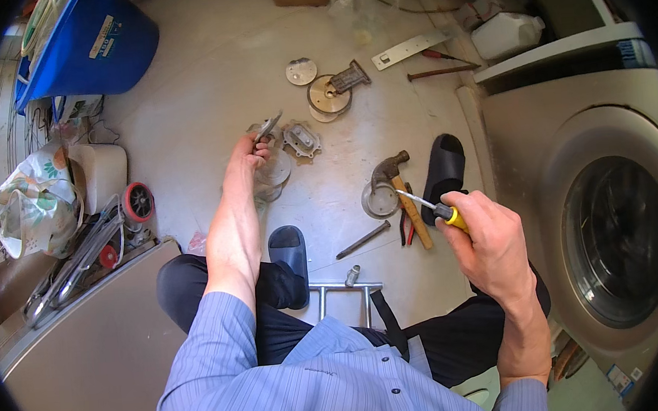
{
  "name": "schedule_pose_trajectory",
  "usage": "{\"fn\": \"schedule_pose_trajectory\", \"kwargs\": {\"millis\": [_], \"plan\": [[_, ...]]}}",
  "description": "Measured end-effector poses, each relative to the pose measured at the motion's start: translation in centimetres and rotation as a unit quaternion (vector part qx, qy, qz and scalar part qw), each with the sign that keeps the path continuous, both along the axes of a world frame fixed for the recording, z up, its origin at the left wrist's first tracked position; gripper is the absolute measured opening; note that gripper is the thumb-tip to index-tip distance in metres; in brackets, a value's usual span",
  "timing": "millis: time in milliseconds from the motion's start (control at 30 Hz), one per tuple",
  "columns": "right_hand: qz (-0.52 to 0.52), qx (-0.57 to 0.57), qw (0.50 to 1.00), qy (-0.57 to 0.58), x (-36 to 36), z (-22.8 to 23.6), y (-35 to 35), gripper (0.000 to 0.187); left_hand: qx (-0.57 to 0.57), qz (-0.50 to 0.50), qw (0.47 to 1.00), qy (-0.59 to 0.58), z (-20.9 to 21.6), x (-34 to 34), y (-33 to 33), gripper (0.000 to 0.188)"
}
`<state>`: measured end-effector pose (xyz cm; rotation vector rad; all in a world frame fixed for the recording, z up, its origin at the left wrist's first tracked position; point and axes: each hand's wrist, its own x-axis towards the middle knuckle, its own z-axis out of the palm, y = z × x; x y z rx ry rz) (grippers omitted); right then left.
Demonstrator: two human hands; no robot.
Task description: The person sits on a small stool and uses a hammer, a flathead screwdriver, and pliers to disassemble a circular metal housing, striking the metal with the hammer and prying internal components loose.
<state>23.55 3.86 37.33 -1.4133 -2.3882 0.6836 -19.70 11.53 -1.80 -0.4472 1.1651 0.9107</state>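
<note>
My right hand is closed round the yellow and black handle of a screwdriver, its shaft slanting up to the left. Its tip is over a round metal dish beside a claw hammer; I cannot tell whether they touch. Further left, my left hand grips a thin grey metal piece, seen nearly edge-on. A lobed metal casting lies just right of that hand. Pale round discs show partly behind my left wrist.
Farther off lie a brass-coloured disc, a metal plate and a rusty rod. A steel bar lies near my sandal. A washing machine stands right; a blue tub and folded trolley stand left.
</note>
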Motion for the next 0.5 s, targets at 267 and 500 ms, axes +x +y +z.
{"fn": "schedule_pose_trajectory", "kwargs": {"millis": [267,500], "plan": [[0.016,-0.019,1.000,-0.010,-0.4,-0.2,0.0,0.037,-0.039,0.047,0.998,0.026,-1.6,1.6,-0.2,0.015],[0.034,-0.014,0.999,-0.002,-0.7,-0.4,-0.1,0.036,-0.004,0.054,0.998,0.020,-1.7,0.4,-0.8,0.015]]}}
